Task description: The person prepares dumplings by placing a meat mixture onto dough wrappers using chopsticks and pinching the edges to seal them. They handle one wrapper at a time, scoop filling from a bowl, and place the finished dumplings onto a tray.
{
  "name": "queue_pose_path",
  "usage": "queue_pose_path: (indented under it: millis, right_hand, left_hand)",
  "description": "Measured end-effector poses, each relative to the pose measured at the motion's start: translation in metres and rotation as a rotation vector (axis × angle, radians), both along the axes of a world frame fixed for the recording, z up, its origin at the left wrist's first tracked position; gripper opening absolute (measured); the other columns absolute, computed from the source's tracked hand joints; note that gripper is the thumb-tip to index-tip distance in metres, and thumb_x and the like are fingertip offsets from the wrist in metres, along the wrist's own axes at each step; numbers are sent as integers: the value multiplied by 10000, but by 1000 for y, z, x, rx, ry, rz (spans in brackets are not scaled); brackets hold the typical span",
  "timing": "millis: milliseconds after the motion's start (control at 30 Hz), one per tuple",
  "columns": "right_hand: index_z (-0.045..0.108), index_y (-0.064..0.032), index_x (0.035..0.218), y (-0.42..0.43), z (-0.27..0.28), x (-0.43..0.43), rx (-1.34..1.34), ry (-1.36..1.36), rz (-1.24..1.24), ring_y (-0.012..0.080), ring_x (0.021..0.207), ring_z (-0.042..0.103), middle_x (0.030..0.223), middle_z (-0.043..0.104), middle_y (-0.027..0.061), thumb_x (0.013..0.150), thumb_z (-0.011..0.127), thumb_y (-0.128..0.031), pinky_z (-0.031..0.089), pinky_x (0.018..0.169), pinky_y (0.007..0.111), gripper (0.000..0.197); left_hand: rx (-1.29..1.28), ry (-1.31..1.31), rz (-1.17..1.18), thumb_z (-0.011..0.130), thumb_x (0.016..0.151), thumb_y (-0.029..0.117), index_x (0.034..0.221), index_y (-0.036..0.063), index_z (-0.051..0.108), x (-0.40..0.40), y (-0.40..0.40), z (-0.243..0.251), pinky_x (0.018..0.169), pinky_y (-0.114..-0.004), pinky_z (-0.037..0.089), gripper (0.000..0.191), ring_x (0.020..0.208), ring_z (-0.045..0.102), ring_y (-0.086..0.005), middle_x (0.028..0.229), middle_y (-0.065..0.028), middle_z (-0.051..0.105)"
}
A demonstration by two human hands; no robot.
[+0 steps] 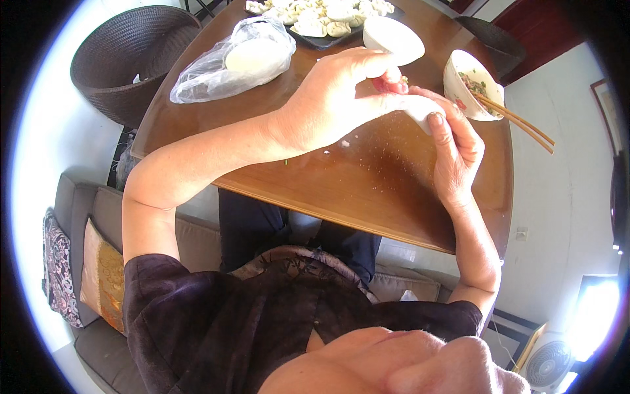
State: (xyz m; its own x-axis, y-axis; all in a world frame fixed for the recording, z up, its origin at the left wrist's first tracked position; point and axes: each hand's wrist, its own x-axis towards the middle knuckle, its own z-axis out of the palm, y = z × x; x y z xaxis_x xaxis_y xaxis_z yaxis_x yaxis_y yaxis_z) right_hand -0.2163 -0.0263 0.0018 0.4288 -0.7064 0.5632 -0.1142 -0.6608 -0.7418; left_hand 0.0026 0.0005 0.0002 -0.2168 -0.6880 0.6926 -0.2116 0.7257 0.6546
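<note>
Between my two hands, above the table, is a white dumpling wrapper point(418, 112); a bit of filling shows near the fingertips. My left hand point(334, 93) pinches its left side with thumb and fingers. On the other side, my right hand point(460, 135) grips the wrapper between thumb and curled fingers. The fingers hide much of it. To the right stands a floral bowl point(452, 91) of minced filling with green flecks point(476, 84), and a pair of chopsticks point(524, 127) leans over its rim. A white bowl point(401, 42) sits just beyond my left hand.
Folded dumplings point(309, 27) crowd a dark tray point(322, 44) at the table's far side. A clear plastic bag point(204, 81) holds pale dough point(252, 56). Flour specks dust the wooden table point(344, 192). A woven chair point(128, 59) stands at the left, and a fan point(549, 362) lower right.
</note>
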Motion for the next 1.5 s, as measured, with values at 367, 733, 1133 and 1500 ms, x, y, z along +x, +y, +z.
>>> queue_pose_path:
  millis: [367, 733, 1133, 1500]
  right_hand:
    - [678, 14, 1078, -12, -8, -6, -41, 27, 10, 181, 1020, 605, 1118, 641, 115, 941, 606, -67, 471, 891, 279, 174]
    - [686, 1, 1053, -6, -11, -2, -78, 132, 27, 159, 913, 602, 1030, 622, 103, 913, 644, -63, 484, 792, 264, 159]
    - [653, 1, 1099, -4, -6, 1, -121, 184, 24, 142, 849, 581, 948, 603, 72, 886, 681, -76, 486, 746, 268, 229]
    - [652, -4, 1099, -9, -11, -2, 170, 45, 4, 94, 801, 555, 896, 618, 36, 903, 675, -120, 465, 724, 230, 229]
  left_hand:
    - [101, -17, -45, 645, 917, 82, 1094, 33, 572, -4, -5, -2, 878, -289, 504, 198, 966, 592, -123, 1084, -56, 609]
    - [109, -101, 25, 693, 885, 110, 956, 6, 594, -6, -5, -9, 783, -293, 498, 160, 825, 618, -156, 844, -90, 621]
    - [453, 68, -161, 627, 941, 105, 1083, 23, 549, -3, -9, -12, 827, -233, 477, 181, 923, 578, -76, 973, -12, 594]
    - [489, 236, -207, 582, 976, 155, 1101, 25, 538, -2, -12, -9, 888, -296, 506, 186, 978, 629, -144, 1043, -71, 645]
